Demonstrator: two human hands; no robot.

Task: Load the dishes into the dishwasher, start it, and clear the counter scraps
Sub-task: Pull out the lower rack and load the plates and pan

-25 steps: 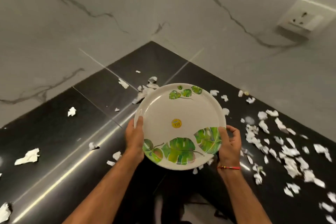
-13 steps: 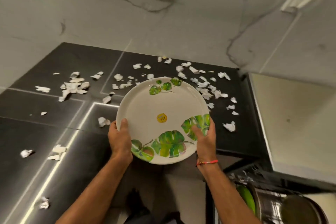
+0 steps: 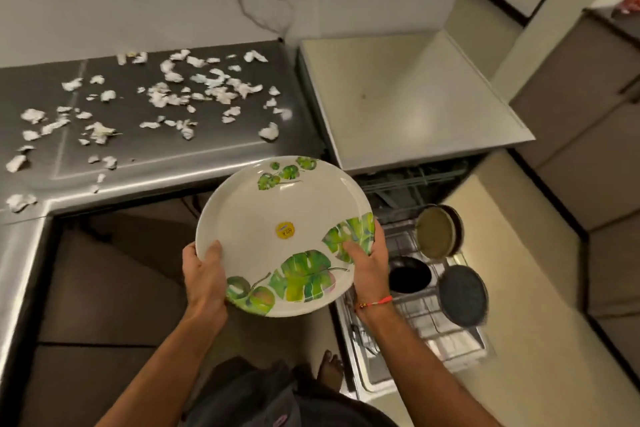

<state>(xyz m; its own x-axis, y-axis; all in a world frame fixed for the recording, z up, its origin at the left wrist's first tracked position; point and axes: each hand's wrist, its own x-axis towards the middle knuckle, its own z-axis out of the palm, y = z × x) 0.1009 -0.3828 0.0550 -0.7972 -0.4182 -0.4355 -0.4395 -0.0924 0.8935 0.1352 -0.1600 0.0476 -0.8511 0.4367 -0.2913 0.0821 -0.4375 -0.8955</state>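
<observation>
Since half a second ago the view has swung right: the open dishwasher's pulled-out wire rack, holding dark round pans, now shows beside the black stone counter strewn with white paper scraps. Held in the air at the rack's left edge, the round white plate with green leaf print faces up, tilted toward the person; no long axis. Left hand and right hand each grip opposite rim edges. Judged rigid, smooth, breakable; rim hold suits.

Round white leaf-printed plate gripped at both rims by left hand and right hand, near pulled-out wire dishwasher rack, right of scrap-strewn black counter.
</observation>
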